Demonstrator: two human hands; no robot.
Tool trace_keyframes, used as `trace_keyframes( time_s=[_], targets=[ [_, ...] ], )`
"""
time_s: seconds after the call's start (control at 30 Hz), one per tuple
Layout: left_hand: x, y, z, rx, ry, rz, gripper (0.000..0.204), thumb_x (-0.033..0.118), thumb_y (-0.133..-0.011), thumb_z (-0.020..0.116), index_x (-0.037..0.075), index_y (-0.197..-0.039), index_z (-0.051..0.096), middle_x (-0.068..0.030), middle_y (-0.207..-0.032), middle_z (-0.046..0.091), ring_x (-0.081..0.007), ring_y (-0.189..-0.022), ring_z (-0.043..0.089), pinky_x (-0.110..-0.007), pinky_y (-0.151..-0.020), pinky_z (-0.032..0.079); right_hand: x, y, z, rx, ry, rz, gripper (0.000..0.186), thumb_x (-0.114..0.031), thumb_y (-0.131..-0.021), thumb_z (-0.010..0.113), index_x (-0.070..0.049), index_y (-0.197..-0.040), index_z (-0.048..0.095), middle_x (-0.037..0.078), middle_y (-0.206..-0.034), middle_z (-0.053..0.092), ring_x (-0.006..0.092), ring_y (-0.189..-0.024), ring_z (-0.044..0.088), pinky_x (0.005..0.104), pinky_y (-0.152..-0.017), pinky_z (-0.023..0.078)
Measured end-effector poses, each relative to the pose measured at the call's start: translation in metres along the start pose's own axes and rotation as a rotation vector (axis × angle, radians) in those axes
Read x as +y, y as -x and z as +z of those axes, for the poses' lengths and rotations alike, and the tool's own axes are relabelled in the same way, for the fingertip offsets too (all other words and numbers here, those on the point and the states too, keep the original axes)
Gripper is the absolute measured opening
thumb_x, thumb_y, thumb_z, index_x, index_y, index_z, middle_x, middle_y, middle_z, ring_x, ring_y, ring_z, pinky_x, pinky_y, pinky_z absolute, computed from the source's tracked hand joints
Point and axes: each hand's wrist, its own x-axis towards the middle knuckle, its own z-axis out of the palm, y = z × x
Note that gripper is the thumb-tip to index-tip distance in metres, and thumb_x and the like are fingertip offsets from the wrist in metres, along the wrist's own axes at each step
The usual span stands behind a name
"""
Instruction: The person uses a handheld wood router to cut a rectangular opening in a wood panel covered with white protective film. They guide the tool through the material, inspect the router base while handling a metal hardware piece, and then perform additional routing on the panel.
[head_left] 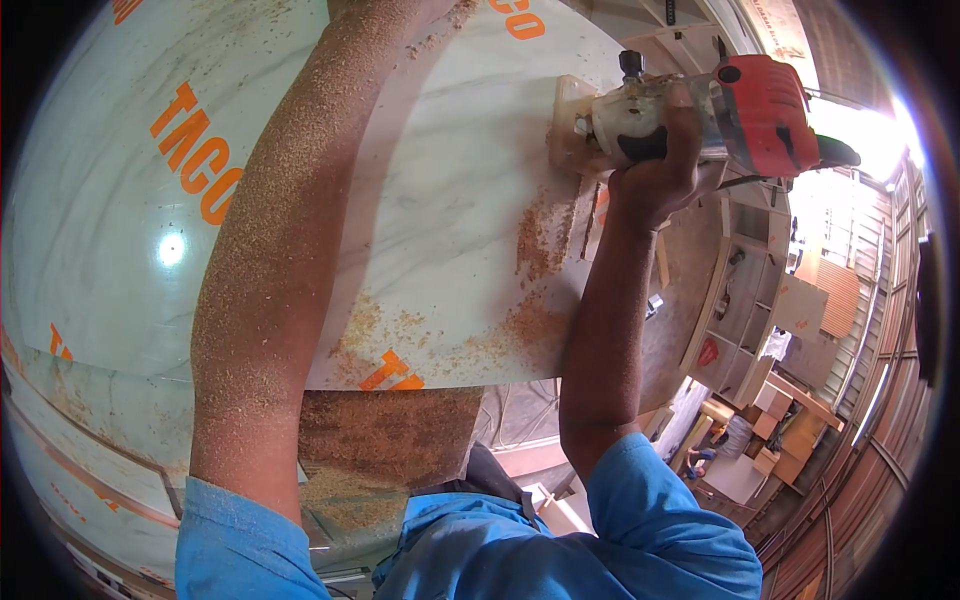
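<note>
My right hand is wrapped round the body of a router with a red motor housing and a silver-grey lower part. Its pale, squarish base is at the right edge of a glossy white marble-patterned panel; how the base touches the edge is hard to make out. My left arm, dusted with sawdust, stretches across the panel. At the upper rim of the picture only a bit of my left hand shows, and its fingers are out of sight.
Sawdust lies in heaps along the panel's right and near edges. A brown board sits below the near edge. White cabinet frames stand at right, with stacked boards and boxes farther off. Another person is small in the distance.
</note>
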Motion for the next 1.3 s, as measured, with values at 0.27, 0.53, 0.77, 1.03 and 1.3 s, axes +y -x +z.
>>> trace_keyframes(
  time_s=[0.27,0.53,0.77,1.03,1.3],
  targets=[
    [-0.001,0.001,0.001,0.015,0.059,-0.008,0.059,0.049,-0.082,0.082,-0.002,-0.110,0.072,-0.0203,-0.119,0.067,-0.0309,-0.122,0.059,-0.044,-0.111,0.040,-0.008,-0.001,0.007,0.016,-0.309,0.351,0.030,-0.022,-0.097,0.065,0.000,-0.116,0.073,0.011,-0.116,0.068,0.0208,-0.101,0.069,0.0366,-0.089,0.060],
    [0.001,0.003,-0.002,-0.007,0.011,-0.033,0.064,0.052,-0.083,0.082,-0.002,-0.115,0.071,-0.0197,-0.127,0.066,-0.0299,-0.127,0.058,-0.043,-0.114,0.039,-0.037,0.008,-0.011,0.022,-0.299,0.400,0.030,-0.023,-0.091,0.069,0.001,-0.108,0.072,0.011,-0.107,0.071,0.0206,-0.094,0.070,0.0358,-0.083,0.060],
    [0.004,0.003,-0.004,-0.039,0.032,-0.057,0.066,0.053,-0.083,0.082,-0.001,-0.118,0.071,-0.0195,-0.127,0.066,-0.0294,-0.127,0.058,-0.043,-0.113,0.040,-0.077,0.032,-0.031,0.005,-0.316,0.357,0.033,-0.020,-0.088,0.068,0.006,-0.109,0.068,0.017,-0.098,0.073,0.0242,-0.084,0.072,0.0374,-0.076,0.061],
    [0.001,0.002,-0.001,-0.008,-0.043,-0.043,0.061,0.052,-0.083,0.081,0.001,-0.115,0.072,-0.0167,-0.125,0.065,-0.0291,-0.125,0.057,-0.043,-0.112,0.041,-0.086,0.054,-0.052,-0.043,-0.446,0.512,0.044,-0.024,-0.087,0.067,0.007,-0.117,0.062,0.021,-0.104,0.069,0.0308,-0.099,0.069,0.0445,-0.093,0.057],
    [0.001,-0.001,0.002,-0.027,-0.043,-0.059,0.061,0.050,-0.084,0.080,0.000,-0.117,0.072,-0.0176,-0.125,0.065,-0.0300,-0.125,0.058,-0.044,-0.112,0.040,-0.098,0.069,-0.055,0.004,-0.484,0.504,0.050,-0.031,-0.088,0.066,0.007,-0.120,0.058,0.023,-0.103,0.068,0.0355,-0.099,0.069,0.0475,-0.090,0.058]
  ],
)
